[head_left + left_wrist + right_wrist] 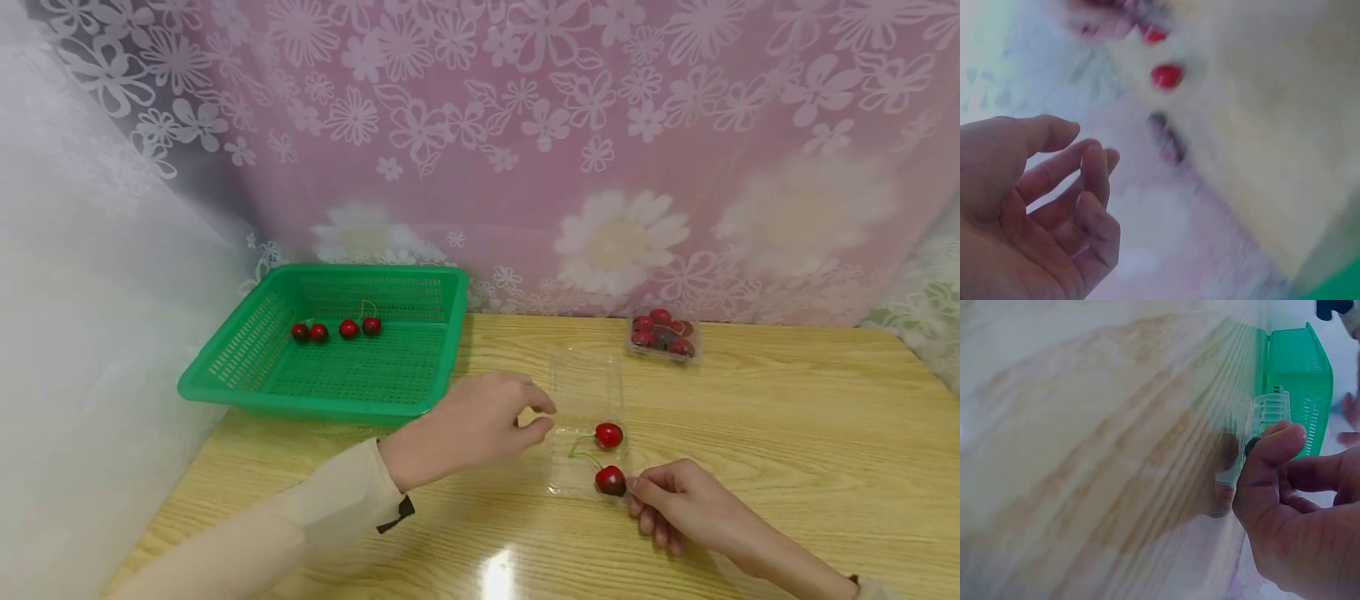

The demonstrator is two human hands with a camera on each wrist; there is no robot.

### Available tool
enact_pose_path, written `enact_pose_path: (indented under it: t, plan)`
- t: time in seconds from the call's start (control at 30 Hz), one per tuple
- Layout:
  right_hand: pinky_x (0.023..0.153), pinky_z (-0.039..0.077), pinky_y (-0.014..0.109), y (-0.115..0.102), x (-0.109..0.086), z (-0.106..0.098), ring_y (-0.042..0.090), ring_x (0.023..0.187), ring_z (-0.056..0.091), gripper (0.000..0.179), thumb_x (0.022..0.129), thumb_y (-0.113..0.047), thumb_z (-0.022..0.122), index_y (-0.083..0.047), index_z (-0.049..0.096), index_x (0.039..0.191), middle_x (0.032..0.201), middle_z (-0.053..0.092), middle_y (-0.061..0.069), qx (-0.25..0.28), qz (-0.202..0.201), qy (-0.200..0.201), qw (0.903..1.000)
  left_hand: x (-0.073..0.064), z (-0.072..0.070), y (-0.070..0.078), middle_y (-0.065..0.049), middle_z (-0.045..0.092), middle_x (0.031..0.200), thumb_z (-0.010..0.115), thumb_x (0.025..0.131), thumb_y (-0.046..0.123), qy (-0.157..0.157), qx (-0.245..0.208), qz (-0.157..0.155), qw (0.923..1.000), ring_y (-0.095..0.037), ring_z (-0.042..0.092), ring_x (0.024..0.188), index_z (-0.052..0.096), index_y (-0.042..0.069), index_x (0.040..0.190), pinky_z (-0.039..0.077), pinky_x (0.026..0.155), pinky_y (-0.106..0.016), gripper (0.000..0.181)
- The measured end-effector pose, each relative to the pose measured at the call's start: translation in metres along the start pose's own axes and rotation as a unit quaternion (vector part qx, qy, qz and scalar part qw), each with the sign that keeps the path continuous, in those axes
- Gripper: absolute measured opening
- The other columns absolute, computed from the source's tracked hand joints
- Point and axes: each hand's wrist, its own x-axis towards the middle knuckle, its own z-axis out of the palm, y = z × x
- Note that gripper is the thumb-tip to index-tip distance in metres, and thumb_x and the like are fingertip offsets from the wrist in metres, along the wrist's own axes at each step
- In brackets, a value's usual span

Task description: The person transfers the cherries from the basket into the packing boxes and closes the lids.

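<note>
While right grip pinches clear box at corner, left grip loosely spread; box's long axis toward curtain.

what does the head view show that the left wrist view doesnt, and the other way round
Only the head view: four cherries inside the green basket, the back of the left grip and its pale sleeve.

Only the left wrist view: the palm of that grip.

Both: the left grip, two other cherries, the wooden table, the pink floral backdrop, and the basket, though the left wrist catches just a green corner.
</note>
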Motion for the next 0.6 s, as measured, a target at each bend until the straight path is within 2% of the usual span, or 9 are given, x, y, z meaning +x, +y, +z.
enact_pose_path:
  t: [0.2,0.37,0.47,0.53,0.6]
  plan:
    - [0.049,0.05,0.023,0.0,0.001,-0.001,0.008,0.056,0.056,0.04,0.108,-0.032,0.05,0.0,0.067,0.092,0.071,0.063,0.001,-0.004,-0.004,0.001,1.0,0.003,-0.057,-0.023,0.009,0.078,0.096,0.062,0.102,0.025,0.036,-0.032,-0.014,0.9987,-0.005,0.043,0.045,0.08,0.023,0.106,0.032,0.048,-0.021,0.019]
    - [0.048,0.049,0.022,0.0,0.002,-0.002,0.008,0.056,0.056,0.04,0.108,-0.032,0.051,0.001,0.067,0.092,0.071,0.062,0.001,-0.004,-0.014,-0.001,0.9999,0.008,-0.095,-0.053,0.006,0.076,0.103,0.061,0.103,0.029,0.066,-0.049,-0.063,0.9946,-0.013,0.043,0.045,0.078,0.022,0.113,0.037,0.053,-0.027,0.021]
    - [0.049,0.05,0.022,0.0,0.001,-0.002,0.008,0.056,0.056,0.04,0.108,-0.032,0.051,0.001,0.067,0.091,0.071,0.063,0.001,-0.005,-0.012,0.001,0.9999,0.01,-0.11,-0.08,0.005,0.074,0.114,0.059,0.104,0.032,0.073,-0.066,-0.106,0.9894,-0.017,0.057,0.059,0.076,0.023,0.119,0.046,0.061,-0.033,0.024]
    - [0.049,0.05,0.023,0.0,0.001,-0.001,0.008,0.056,0.056,0.04,0.108,-0.032,0.051,0.001,0.067,0.091,0.071,0.063,0.001,-0.006,-0.01,0.002,0.9999,0.009,-0.115,-0.102,0.002,0.073,0.121,0.058,0.104,0.031,0.076,-0.077,-0.133,0.9851,-0.02,0.066,0.077,0.075,0.021,0.122,0.053,0.072,-0.037,0.026]
    - [0.048,0.049,0.022,0.0,0.001,-0.001,0.008,0.056,0.056,0.04,0.108,-0.032,0.051,0.001,0.067,0.091,0.071,0.063,0.001,-0.006,-0.009,0.002,0.9999,0.007,-0.117,-0.125,-0.002,0.071,0.124,0.057,0.105,0.029,0.075,-0.089,-0.154,0.9811,-0.024,0.069,0.096,0.074,0.018,0.124,0.055,0.085,-0.042,0.028]
